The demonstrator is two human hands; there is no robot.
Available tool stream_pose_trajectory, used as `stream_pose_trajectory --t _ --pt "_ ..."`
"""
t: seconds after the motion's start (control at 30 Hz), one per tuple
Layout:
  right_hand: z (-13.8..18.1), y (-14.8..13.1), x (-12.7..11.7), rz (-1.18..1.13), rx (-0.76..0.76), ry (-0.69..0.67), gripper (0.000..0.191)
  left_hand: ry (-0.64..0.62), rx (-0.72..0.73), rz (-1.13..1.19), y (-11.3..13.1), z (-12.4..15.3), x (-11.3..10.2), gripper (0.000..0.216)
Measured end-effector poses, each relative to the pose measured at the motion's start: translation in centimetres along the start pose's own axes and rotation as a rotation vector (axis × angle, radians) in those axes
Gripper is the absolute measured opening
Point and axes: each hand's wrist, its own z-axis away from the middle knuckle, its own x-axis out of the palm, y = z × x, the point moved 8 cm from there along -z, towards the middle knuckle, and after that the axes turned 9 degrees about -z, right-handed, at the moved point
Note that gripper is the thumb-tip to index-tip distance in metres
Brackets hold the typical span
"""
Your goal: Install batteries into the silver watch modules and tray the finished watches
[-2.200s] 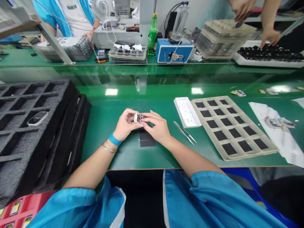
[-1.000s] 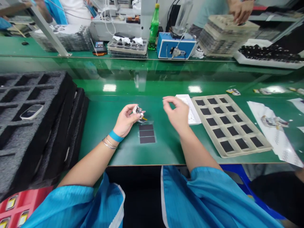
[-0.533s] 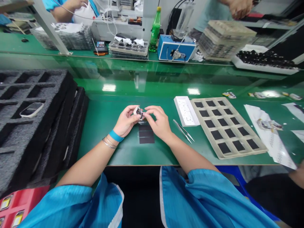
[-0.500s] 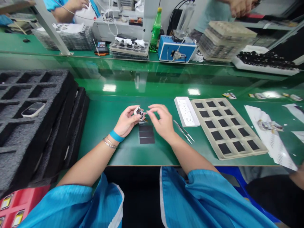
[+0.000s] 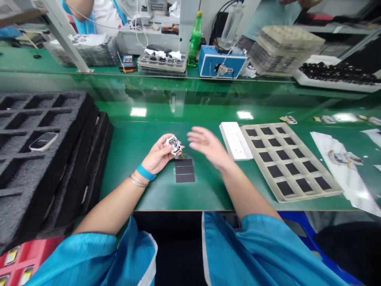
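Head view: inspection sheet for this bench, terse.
Surface: glossy green workbench.
Job's things: small white component in left hand; three dark rectangular pads just below it.
Clutter: beige tray with black squares; white rectangular tray.
Grippers: left fingers curled around component; right hand open, apart from it.
Cables: thin white cables at far bench.
Surroundings: black foam tray, green plastic bottle, blue box unit, co-worker's white shirt.

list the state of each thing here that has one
left hand, closed on a small white component
right hand, open, fingers spread, nothing visible in it
cream tray, black square in every pocket
grey foam tray, glossy device lying in one pocket
dark pads, three in a row
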Motion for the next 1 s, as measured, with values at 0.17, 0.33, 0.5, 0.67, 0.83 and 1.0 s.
stream_pose_trajectory --t 0.17,0.33,0.5,0.67,0.83,1.0 --pt "1.6 3.1 6.6 -0.348 0.367 -0.298 0.038 0.016 0.009 -0.013 0.6 0.1 -0.2 0.061" --pt "1.3 1.3 3.5 -0.488 0.384 -0.222 0.034 -0.011 -0.039 0.030 0.3 0.2 0.5 0.062" --pt "1.1 -0.3 3.2 -0.531 0.240 -0.149 0.040 -0.080 -0.117 0.046 -0.5 0.3 1.0 0.059" --pt "0.9 -0.7 2.7 -0.375 0.134 -0.106 0.028 -0.116 -0.138 0.030 -0.9 0.4 1.3 0.058" --pt "0.9 -1.3 1.7 0.084 -0.078 0.003 0.018 -0.038 -0.055 -0.030 -0.5 0.2 0.9 0.058" --pt "1.5 -1.6 2.4 0.230 -0.177 0.076 0.009 0.031 0.045 -0.125 0.0 0.1 0.2 0.056"
